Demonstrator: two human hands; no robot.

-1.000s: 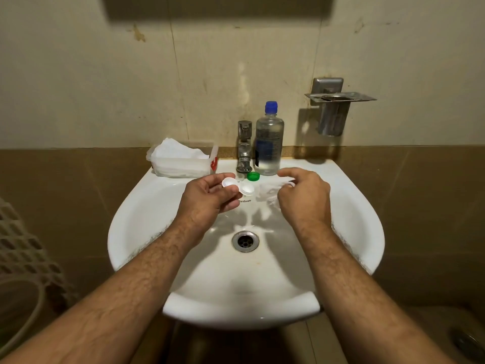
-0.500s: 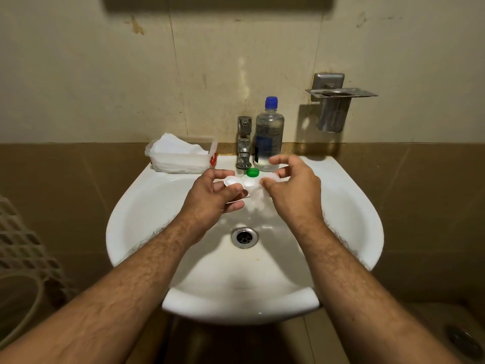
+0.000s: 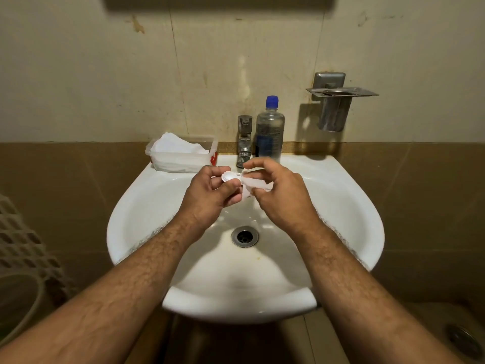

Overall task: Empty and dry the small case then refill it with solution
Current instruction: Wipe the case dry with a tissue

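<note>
My left hand (image 3: 210, 191) holds the small white case (image 3: 227, 176) over the white sink (image 3: 131, 214), with one round well of the case showing above the fingers. My right hand (image 3: 280, 193) pinches a white tissue (image 3: 253, 183) and presses it against the right end of the case. The tissue and fingers hide the rest of the case. A clear solution bottle (image 3: 270, 132) with a blue cap stands upright on the sink's back ledge, just right of the tap (image 3: 244, 140).
A clear plastic box of white tissues (image 3: 181, 153) sits on the ledge at the back left. A metal holder (image 3: 338, 101) is fixed to the wall at the right. The drain (image 3: 244, 236) lies below my hands. A white lattice crate (image 3: 21, 248) is at far left.
My right hand has moved left from the ledge to the case and now presses a tissue on it. The green cap seen earlier is now hidden behind my hands.
</note>
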